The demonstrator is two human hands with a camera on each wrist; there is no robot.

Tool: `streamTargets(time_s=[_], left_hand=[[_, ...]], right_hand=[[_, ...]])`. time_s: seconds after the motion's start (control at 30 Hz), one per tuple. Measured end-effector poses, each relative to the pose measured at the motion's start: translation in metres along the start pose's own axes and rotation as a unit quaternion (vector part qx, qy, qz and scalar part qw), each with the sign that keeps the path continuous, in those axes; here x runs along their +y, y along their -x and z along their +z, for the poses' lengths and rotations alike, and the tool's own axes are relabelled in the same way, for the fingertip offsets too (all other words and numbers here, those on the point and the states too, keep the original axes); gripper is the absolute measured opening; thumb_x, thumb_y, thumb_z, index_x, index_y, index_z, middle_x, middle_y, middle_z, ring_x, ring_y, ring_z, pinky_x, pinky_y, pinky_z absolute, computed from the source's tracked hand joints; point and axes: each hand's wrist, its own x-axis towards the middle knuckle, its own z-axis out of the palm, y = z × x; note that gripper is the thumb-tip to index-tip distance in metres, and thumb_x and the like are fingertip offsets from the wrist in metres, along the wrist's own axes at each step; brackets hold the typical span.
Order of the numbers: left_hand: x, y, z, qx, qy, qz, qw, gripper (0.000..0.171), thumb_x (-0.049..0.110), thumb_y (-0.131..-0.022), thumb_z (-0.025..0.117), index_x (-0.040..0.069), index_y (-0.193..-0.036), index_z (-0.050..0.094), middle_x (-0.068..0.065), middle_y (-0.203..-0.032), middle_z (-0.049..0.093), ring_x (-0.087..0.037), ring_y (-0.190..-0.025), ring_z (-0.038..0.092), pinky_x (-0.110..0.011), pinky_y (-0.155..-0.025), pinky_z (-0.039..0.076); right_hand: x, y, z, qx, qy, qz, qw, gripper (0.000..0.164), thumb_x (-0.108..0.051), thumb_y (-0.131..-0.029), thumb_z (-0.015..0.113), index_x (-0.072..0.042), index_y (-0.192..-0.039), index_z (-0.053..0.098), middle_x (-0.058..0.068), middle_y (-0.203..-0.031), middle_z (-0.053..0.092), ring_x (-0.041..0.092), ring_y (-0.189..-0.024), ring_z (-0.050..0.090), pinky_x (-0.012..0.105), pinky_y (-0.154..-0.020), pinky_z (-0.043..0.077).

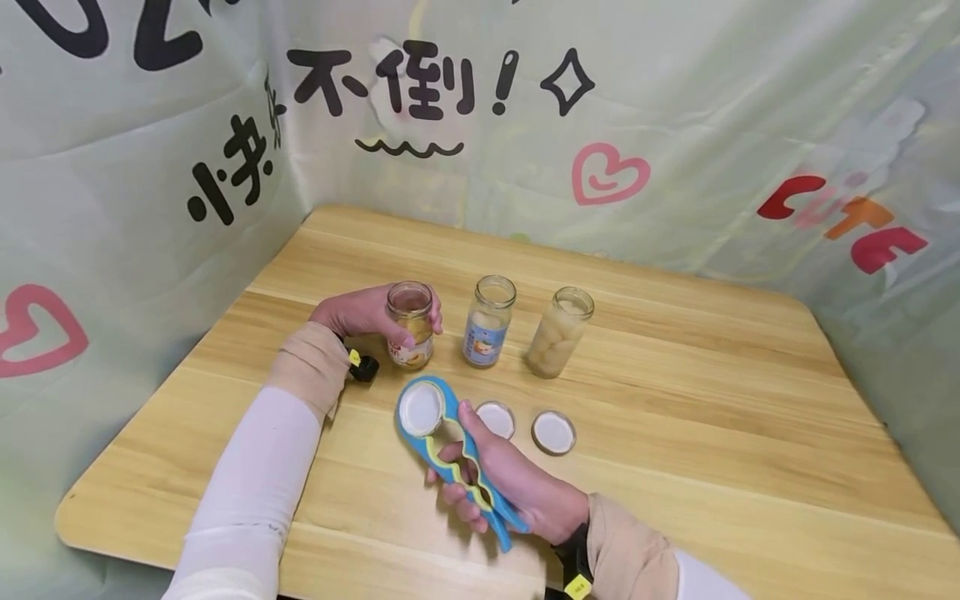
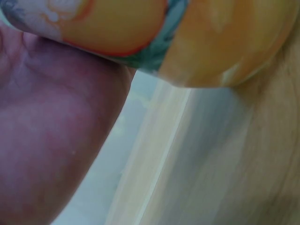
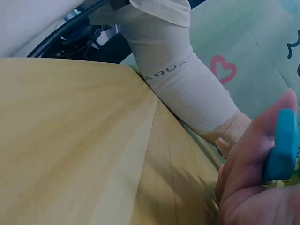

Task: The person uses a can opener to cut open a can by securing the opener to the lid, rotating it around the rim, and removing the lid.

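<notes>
My left hand grips an uncapped glass jar of fruit pieces at the left of the row, its fingers round the side. In the left wrist view the jar's orange contents and printed label fill the top. My right hand holds a blue and yellow jar opener by its handles, above the table in front of the jars. A round lid, white inside face up, sits in the opener's largest opening. Only the blue edge of the opener shows in the right wrist view.
Two more uncapped jars stand to the right: one with a blue label, one with pale round pieces. Two lids lie white side up near my right hand. Printed cloth hangs behind the wooden table.
</notes>
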Motion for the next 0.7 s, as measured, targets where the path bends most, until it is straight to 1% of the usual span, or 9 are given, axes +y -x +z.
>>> streamTargets(time_s=[0.13, 0.23, 0.47, 0.57, 0.63, 0.7], left_hand=[[0.0008, -0.0008, -0.0002, 0.0, 0.008, -0.003, 1.0, 0.037, -0.005, -0.076, 0.072, -0.005, -0.107, 0.052, -0.021, -0.106, 0.055, -0.037, -0.106, 0.05, -0.04, -0.101, 0.037], [0.0018, -0.0013, 0.0004, 0.0, 0.009, -0.008, 0.9999, 0.038, -0.006, -0.076, 0.071, -0.006, -0.107, 0.051, -0.021, -0.107, 0.055, -0.037, -0.106, 0.05, -0.039, -0.101, 0.038], [0.0015, -0.0004, 0.0002, 0.004, -0.012, -0.006, 0.9999, 0.037, -0.004, -0.076, 0.071, -0.004, -0.108, 0.052, -0.021, -0.107, 0.056, -0.034, -0.106, 0.051, -0.04, -0.103, 0.035], [0.0021, -0.0009, 0.0, 0.003, -0.008, -0.006, 0.9999, 0.037, -0.004, -0.076, 0.071, -0.005, -0.107, 0.052, -0.022, -0.106, 0.056, -0.035, -0.106, 0.051, -0.041, -0.102, 0.035], [0.0016, -0.0015, -0.0003, 0.002, -0.006, -0.007, 1.0, 0.038, -0.003, -0.075, 0.071, -0.004, -0.107, 0.051, -0.021, -0.107, 0.056, -0.035, -0.107, 0.051, -0.041, -0.102, 0.036], [0.0015, -0.002, -0.0003, 0.001, -0.004, -0.008, 1.0, 0.037, -0.003, -0.076, 0.071, -0.004, -0.107, 0.052, -0.021, -0.107, 0.056, -0.035, -0.107, 0.051, -0.041, -0.102, 0.036]], right_hand=[[-0.0006, -0.0002, -0.0007, -0.003, -0.012, -0.001, 1.0, 0.083, -0.082, -0.083, 0.031, -0.003, -0.098, 0.052, -0.003, -0.06, 0.044, 0.009, -0.043, 0.041, 0.022, -0.041, 0.04], [-0.0003, 0.0, -0.0006, -0.001, -0.01, 0.001, 1.0, 0.085, -0.083, -0.082, 0.03, -0.002, -0.096, 0.053, -0.002, -0.06, 0.046, 0.009, -0.043, 0.044, 0.023, -0.043, 0.043], [0.0002, -0.0008, -0.0002, 0.002, -0.01, 0.003, 1.0, 0.08, -0.081, -0.085, 0.026, -0.006, -0.096, 0.05, 0.001, -0.063, 0.05, 0.01, -0.044, 0.051, 0.026, -0.044, 0.049], [-0.0009, -0.0009, -0.0015, -0.001, -0.016, 0.014, 1.0, 0.084, -0.084, -0.082, 0.029, -0.004, -0.097, 0.052, 0.001, -0.063, 0.05, 0.011, -0.045, 0.055, 0.027, -0.046, 0.05], [-0.0016, -0.0007, -0.0025, -0.006, -0.015, 0.015, 1.0, 0.086, -0.084, -0.081, 0.03, -0.003, -0.098, 0.054, 0.002, -0.064, 0.054, 0.013, -0.048, 0.059, 0.028, -0.048, 0.052], [-0.002, 0.0001, -0.0037, -0.017, -0.019, 0.022, 0.999, 0.091, -0.085, -0.08, 0.029, 0.0, -0.102, 0.056, 0.004, -0.065, 0.058, 0.015, -0.053, 0.063, 0.029, -0.052, 0.054]])
